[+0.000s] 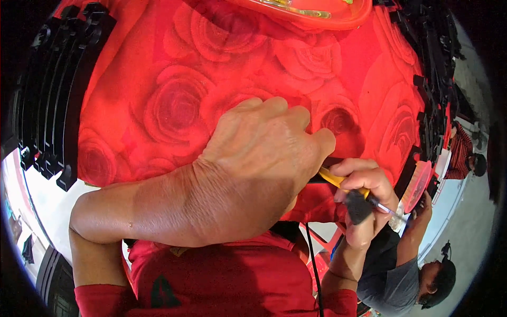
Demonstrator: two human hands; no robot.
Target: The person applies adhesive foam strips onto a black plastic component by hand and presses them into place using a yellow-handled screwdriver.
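In the middle, above a red rose-patterned cloth (179, 105), my left hand (264, 140) is closed, knuckles up. A black part (330, 161) shows just past its thumb side; the rest is hidden under the hand. To its right, my right hand (369, 185) wraps around a yellow-handled tool (332, 177), whose left end reaches the left hand and black part. A dark fuzzy tip (359, 208) and a thin shiny shaft (384, 207) stick out by the right fingers. I cannot make out the tool's exact kind.
Long black strips (68, 100) are stacked along the left edge; more black parts (428, 100) line the right. A red tray (359, 16) with yellowish tools stands at the far edge. At right are a pink brush (417, 182), a co-worker (396, 280) close by and another person (460, 153).
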